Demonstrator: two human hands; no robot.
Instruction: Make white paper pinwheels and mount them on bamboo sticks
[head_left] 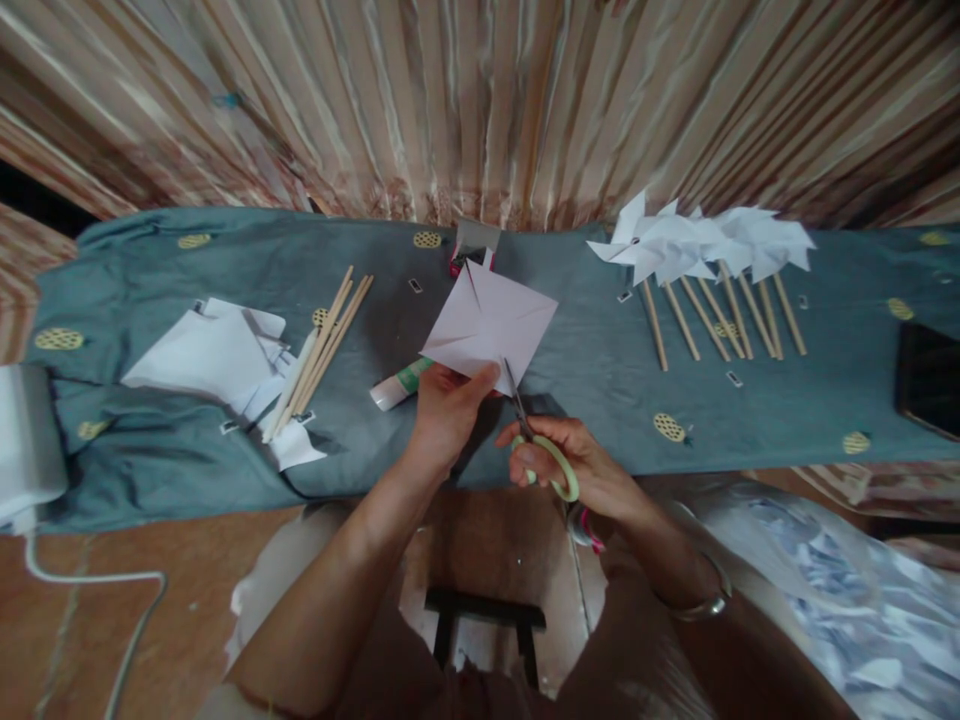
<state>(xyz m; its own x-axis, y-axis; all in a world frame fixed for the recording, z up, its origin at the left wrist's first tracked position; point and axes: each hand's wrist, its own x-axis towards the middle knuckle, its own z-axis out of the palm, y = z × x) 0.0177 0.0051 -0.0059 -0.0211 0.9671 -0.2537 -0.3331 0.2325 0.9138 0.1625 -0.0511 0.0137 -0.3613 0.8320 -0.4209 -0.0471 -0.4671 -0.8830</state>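
Observation:
A square sheet of white paper [491,310] is pinched at its near corner by my left hand [446,410], thumb on top. Slits run inward from its corners toward the middle. My right hand [570,455] grips scissors [523,415] with light green handles, fingers through the loops. Their blades meet the paper's near corner, just right of my left thumb. Under the paper's left side lies a glue stick [401,385] with a green and white body. Behind the far corner, partly covered, stands a small red box [474,245] with dark contents.
Several paper pinwheels [697,245] on wooden sticks lie at the right of the cloth-covered table [600,420]. Folded white paper [206,355] and loose wooden sticks [330,345] lie at the left. A dark phone-like object [928,380] is at the right edge, a white device [28,440] at the left.

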